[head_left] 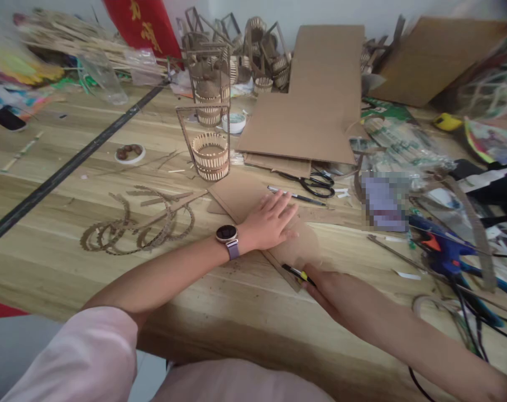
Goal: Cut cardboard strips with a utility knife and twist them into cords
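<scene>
Nearest you, the bare front of the counter carries dark specks. Your right grip is closed around a cutter, black with a yellow part, its tip pointing left over the near end of a brown card; whether the blade touches the card cannot be told. The card lies flat on the counter in front of you, running away to the left beneath your left hand. That left grip is open, palm down on the card with fingers spread, and a watch sits on the wrist. To the left lie loose curled strips with toothed edges; well to the right, among cables, is a blue glue gun. Just beyond your left fingertips lies a pen, with black scissors behind it. A small slatted basket with a tall handle stands upright near the card's far end. A white dish of brown pieces sits to its left, and a white tub behind it. Farther off, a large cardboard sheet lies before a jumbled pile of baskets; a red banner hangs at the back left.
</scene>
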`<state>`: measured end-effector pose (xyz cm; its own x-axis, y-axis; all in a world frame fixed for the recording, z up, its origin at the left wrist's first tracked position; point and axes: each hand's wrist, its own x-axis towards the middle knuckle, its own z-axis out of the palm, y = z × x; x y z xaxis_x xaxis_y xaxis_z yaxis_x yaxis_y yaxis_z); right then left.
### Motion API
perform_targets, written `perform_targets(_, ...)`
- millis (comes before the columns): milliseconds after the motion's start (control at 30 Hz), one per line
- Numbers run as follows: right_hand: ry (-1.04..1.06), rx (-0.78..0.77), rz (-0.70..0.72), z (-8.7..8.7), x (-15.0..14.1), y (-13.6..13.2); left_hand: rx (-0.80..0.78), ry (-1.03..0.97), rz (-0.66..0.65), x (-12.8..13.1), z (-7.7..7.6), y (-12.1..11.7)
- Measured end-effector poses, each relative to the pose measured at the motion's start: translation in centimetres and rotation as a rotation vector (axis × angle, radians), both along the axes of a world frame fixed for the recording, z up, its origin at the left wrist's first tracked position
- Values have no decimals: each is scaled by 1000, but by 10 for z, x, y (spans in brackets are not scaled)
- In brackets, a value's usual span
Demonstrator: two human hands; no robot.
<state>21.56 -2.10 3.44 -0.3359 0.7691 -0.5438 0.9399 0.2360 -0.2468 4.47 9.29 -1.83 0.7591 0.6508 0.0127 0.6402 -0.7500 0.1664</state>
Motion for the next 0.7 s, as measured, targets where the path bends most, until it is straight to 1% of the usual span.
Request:
perform_targets(100, -86, -78, -24, 5, -8, 2, 13, 18, -9, 3, -11, 2)
perform_targets(200, -123, -93, -20, 7, -12, 1, 59, -3, -8, 2, -18, 1)
perform_targets(500, -244, -90, 34, 7, -17, 1, 72, -20, -1, 3, -19, -1)
perform_targets(600, -235, -50, 55, 1, -15, 1, 76, -25, -1, 3, -19, -1)
perform_targets(700, -160, 71, 74, -11, -6, -4, 87, -34, -2, 3, -19, 0)
